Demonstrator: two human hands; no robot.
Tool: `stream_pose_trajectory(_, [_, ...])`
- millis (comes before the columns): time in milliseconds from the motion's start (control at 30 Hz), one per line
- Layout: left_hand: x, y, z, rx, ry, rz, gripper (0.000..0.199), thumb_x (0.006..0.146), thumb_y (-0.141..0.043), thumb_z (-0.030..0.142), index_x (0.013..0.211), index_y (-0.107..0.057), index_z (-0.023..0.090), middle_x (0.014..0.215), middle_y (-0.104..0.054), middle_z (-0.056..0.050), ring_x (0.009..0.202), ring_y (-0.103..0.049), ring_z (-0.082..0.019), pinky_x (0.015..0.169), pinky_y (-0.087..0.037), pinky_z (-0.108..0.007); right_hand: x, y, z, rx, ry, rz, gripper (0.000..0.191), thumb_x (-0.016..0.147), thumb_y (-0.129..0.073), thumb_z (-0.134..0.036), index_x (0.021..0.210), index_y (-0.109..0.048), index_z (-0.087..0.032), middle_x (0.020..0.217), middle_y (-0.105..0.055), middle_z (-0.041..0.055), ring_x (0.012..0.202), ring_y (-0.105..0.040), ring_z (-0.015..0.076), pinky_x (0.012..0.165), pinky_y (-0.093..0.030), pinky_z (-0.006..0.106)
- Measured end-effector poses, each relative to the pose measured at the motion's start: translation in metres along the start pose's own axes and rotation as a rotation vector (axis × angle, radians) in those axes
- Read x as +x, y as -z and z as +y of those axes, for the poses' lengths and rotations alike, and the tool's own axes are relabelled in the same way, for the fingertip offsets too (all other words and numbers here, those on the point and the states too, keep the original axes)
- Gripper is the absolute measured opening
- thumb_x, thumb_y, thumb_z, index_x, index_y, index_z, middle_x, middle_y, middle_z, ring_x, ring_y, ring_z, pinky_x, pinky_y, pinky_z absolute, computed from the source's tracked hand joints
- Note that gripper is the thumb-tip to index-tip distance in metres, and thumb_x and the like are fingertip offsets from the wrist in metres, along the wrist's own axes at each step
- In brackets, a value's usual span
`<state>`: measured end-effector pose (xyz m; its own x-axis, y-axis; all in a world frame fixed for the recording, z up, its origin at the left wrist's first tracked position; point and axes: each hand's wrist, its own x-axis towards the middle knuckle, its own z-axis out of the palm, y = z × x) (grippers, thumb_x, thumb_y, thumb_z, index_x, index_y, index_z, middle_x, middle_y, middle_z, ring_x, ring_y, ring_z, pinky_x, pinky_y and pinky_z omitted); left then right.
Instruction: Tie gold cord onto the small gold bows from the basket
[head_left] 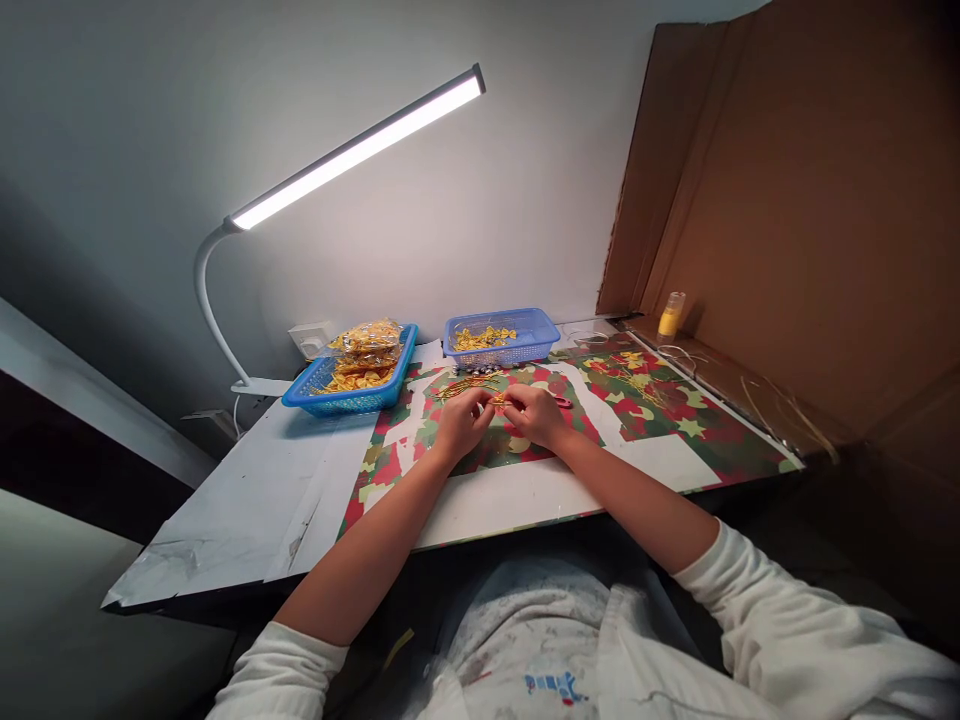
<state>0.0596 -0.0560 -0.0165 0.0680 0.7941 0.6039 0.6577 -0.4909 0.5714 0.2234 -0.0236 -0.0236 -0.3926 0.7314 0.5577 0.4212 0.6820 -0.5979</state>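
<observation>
My left hand (465, 420) and my right hand (534, 413) meet over the middle of the camouflage-patterned table cover (514, 450). Both have thumb and fingers pinched together on a small yellow ribbon piece (498, 400), mostly hidden by the fingertips. Just behind my left hand lies a bunch of thin gold strands (466, 384). A pinkish-red looped handle (563, 402) sticks out beside my right hand; what it belongs to is covered.
A blue basket (352, 402) holds yellow pieces and a filled clear bag. Behind my hands, another basket (536, 350) contains yellow bow-like pieces. More gold strands (641, 380) lie at right, near a small yellow-filled bottle (671, 315). A lit lamp (360, 150) arches above; cardboard (787, 200) walls the right.
</observation>
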Motion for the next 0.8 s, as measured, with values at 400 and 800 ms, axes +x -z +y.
stream_pose_trajectory(400, [-0.001, 0.002, 0.004, 0.139, -0.101, 0.029, 0.015, 0.070, -0.061, 0.019, 0.059, -0.050, 0.020, 0.057, -0.051, 0.003, 0.054, -0.044, -0.011, 0.055, -0.033, -0.023, 0.000, 0.001, -0.003, 0.019, 0.060, -0.008, 0.021, 0.076, -0.048, -0.028, 0.057, -0.043, -0.019, 0.055, -0.047, -0.0022, 0.054, -0.040, 0.0109, 0.054, -0.028, 0.024])
stream_pose_trajectory(800, [-0.002, 0.004, 0.009, 0.148, -0.120, 0.005, 0.010, 0.073, -0.053, 0.022, 0.063, -0.053, 0.019, 0.061, -0.055, 0.001, 0.055, -0.045, -0.011, 0.058, -0.036, -0.024, 0.000, 0.005, 0.000, -0.009, 0.091, 0.036, 0.018, 0.077, -0.047, -0.026, 0.061, -0.046, -0.019, 0.057, -0.046, -0.0021, 0.054, -0.037, 0.0110, 0.055, -0.028, 0.025])
